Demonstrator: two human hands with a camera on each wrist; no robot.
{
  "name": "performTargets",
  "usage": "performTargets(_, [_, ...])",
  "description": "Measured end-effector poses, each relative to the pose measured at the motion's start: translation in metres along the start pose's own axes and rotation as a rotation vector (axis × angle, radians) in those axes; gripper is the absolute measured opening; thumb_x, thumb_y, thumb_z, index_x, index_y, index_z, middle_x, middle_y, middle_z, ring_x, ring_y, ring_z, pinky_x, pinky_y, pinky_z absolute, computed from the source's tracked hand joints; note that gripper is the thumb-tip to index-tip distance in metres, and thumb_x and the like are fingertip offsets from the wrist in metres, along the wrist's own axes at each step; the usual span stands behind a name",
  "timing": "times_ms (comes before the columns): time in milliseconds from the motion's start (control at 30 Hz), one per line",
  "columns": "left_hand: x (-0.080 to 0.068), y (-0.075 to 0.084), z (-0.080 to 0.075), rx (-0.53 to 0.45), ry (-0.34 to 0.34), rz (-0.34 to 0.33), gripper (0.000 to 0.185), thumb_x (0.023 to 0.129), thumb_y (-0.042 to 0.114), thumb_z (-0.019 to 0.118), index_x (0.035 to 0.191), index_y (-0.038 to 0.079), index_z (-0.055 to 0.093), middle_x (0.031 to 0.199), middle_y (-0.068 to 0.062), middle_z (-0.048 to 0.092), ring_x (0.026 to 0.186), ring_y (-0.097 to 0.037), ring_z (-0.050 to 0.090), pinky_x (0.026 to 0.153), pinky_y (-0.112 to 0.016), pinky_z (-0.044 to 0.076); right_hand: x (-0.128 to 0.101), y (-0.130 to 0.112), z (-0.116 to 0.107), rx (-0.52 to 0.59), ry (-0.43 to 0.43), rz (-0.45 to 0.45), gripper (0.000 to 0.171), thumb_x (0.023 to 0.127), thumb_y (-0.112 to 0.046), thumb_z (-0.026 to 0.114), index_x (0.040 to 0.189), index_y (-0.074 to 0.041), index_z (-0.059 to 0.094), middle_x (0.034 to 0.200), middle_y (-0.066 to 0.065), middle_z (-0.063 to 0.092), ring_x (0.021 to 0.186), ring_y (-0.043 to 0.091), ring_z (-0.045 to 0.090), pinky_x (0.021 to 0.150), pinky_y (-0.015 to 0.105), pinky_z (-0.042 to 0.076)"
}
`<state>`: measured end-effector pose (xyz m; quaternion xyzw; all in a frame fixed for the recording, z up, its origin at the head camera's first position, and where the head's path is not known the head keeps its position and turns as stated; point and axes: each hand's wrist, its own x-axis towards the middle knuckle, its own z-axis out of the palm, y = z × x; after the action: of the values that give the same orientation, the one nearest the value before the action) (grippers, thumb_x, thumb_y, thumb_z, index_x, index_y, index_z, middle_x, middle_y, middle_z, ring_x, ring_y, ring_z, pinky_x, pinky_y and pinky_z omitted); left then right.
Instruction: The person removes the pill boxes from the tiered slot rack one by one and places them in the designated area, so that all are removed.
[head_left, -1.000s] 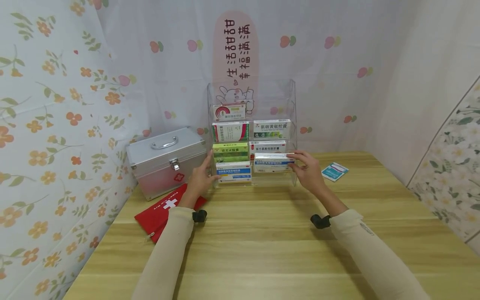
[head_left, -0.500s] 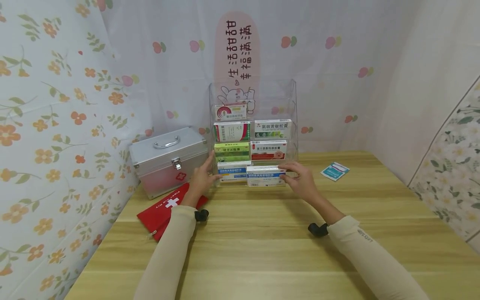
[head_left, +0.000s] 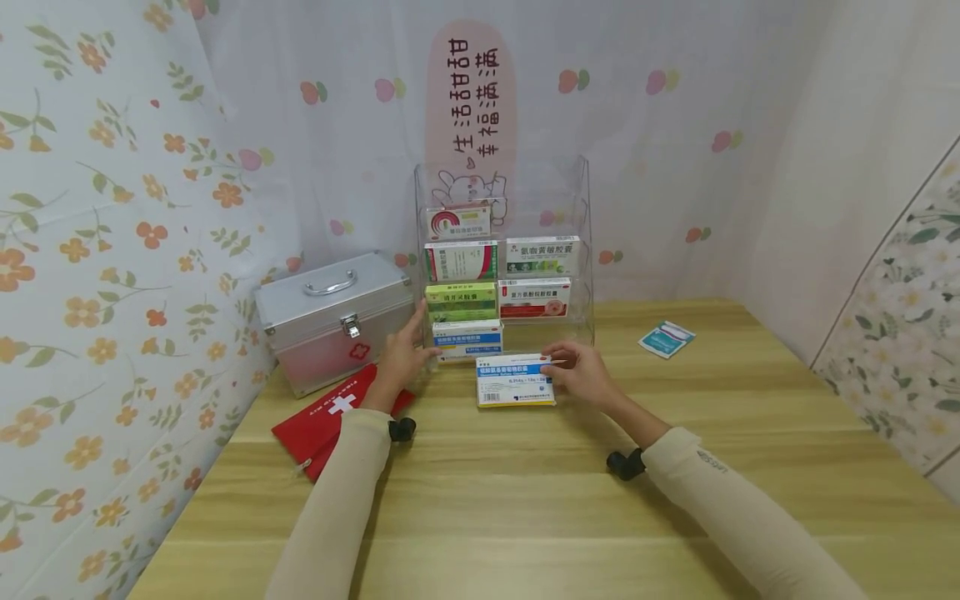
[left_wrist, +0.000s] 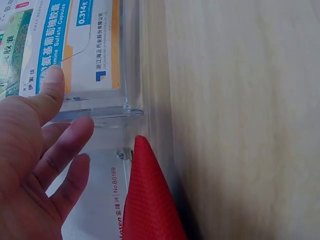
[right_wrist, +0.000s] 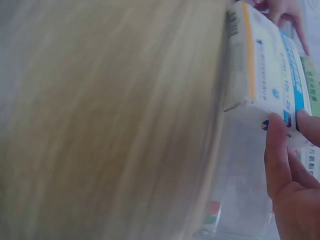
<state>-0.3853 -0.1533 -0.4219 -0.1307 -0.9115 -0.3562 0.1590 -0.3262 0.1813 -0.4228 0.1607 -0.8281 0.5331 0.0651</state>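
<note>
1. Right hand [head_left: 581, 377] is gripping a flat rectangular medicine box [head_left: 516, 380] by its right end, fingers curled round the edge; the box is hovering just in front of the clear rack [head_left: 577, 179], near side, over the table [head_left: 525, 500].
2. Box: glossy white card with a blue band. The right wrist view is showing an orange stripe along its narrow side [right_wrist: 248, 50] and fingertips [right_wrist: 277, 150] pressing the printed face, details the head view is not giving.
3. Left hand [head_left: 401, 354] is lying spread and wide, fingers straight, flat against the rack's left side wall; holding nothing.
4. Left wrist view: fingers [left_wrist: 65, 145] are touching the transparent acrylic edge [left_wrist: 100, 112], with a second blue-and-white box [head_left: 467, 340] sitting behind the plastic in the lowest tier. The head view is showing that box only from the front.
5. Rack: stepped tiers of smooth see-through plastic, carrying green, white and red cartons.
6. Red fabric pouch [head_left: 330, 421] with a white cross is lying under the left forearm; its woven texture is reading clearly in the left wrist view [left_wrist: 147, 200].
7. Ribbed aluminium case [head_left: 330, 321] with handle and latch is standing left of the rack.
8. Small teal packet [head_left: 666, 339] is lying far right on the wood-grain tabletop.
</note>
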Motion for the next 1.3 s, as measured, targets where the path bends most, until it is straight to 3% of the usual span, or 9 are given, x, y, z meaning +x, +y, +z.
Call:
performTargets(67, [-0.001,0.000,0.000,0.006,-0.002,-0.007,0.102,0.081,0.026,0.082,0.157,0.043,0.016,0.125,-0.025,0.062,0.117,-0.041,0.060,0.071,-0.046,0.054,-0.001,-0.002,0.001,0.017,-0.037,0.011,0.019,0.090,-0.001,0.071,0.108,0.002,0.067,0.109,0.023,0.068,0.091,0.031,0.068,0.062,0.044,0.059])
performTargets(233, [-0.001,-0.002,0.001,0.022,0.004,-0.004,0.101,0.082,0.027,0.082,0.157,0.043,0.016,0.127,-0.025,0.062,0.113,-0.041,0.062,0.068,-0.043,0.052,0.002,0.005,0.003,-0.005,-0.103,0.015,0.015,0.092,0.000,0.067,0.106,0.006,0.069,0.110,0.023,0.067,0.089,0.030,0.068,0.063,0.046,0.059])
performTargets(367, [-0.002,-0.002,0.002,0.023,0.010,-0.008,0.102,0.081,0.025,0.082,0.157,0.042,0.016,0.130,-0.026,0.059,0.116,-0.042,0.060,0.075,-0.047,0.054,0.006,0.010,0.004,-0.001,-0.158,0.048,0.025,0.089,-0.004,0.073,0.112,0.004,0.066,0.116,0.023,0.065,0.089,0.029,0.069,0.060,0.040,0.059])
performTargets(600, [-0.001,-0.002,0.003,0.032,0.010,-0.016,0.102,0.081,0.025,0.082,0.157,0.042,0.015,0.128,-0.025,0.060,0.118,-0.042,0.058,0.084,-0.052,0.053,0.012,0.014,0.008,-0.004,-0.272,0.094,0.045,0.084,-0.010,0.080,0.124,0.000,0.062,0.131,0.023,0.057,0.109,0.032,0.061,0.060,0.038,0.059])
performTargets(833, [-0.001,0.000,0.002,0.042,-0.005,-0.032,0.102,0.083,0.025,0.081,0.157,0.044,0.012,0.134,-0.027,0.055,0.119,-0.043,0.057,0.074,-0.044,0.053,0.016,0.012,0.014,-0.004,-0.337,0.134,0.044,0.091,-0.010,0.072,0.132,-0.002,0.061,0.141,0.023,0.052,0.103,0.026,0.062,0.065,0.037,0.059])
performTargets(1000, [-0.001,0.001,0.002,0.055,-0.014,-0.025,0.104,0.084,0.025,0.080,0.156,0.045,0.009,0.129,-0.025,0.059,0.109,-0.042,0.064,0.059,-0.035,0.048,0.019,0.010,0.020,-0.009,-0.357,0.131,0.043,0.092,-0.009,0.070,0.134,-0.002,0.060,0.141,0.023,0.052,0.100,0.023,0.063,0.063,0.036,0.059])
performTargets(1100, [-0.001,0.001,0.002,0.067,-0.008,-0.014,0.104,0.083,0.025,0.081,0.157,0.044,0.009,0.124,-0.025,0.062,0.093,-0.040,0.069,0.053,-0.033,0.045,0.022,0.009,0.023,-0.029,-0.370,0.116,0.043,0.093,-0.010,0.070,0.134,-0.002,0.060,0.141,0.023,0.053,0.094,0.022,0.064,0.061,0.035,0.058])
performTargets(1300, [-0.002,0.005,0.002,0.157,-0.008,0.004,0.104,0.083,0.032,0.081,0.158,0.040,0.010,0.113,-0.020,0.070,0.083,-0.034,0.068,0.058,-0.035,0.046,0.024,0.005,0.030,-0.058,-0.391,0.111,0.043,0.094,-0.012,0.069,0.135,-0.003,0.060,0.140,0.022,0.054,0.090,0.020,0.064,0.056,0.032,0.056])
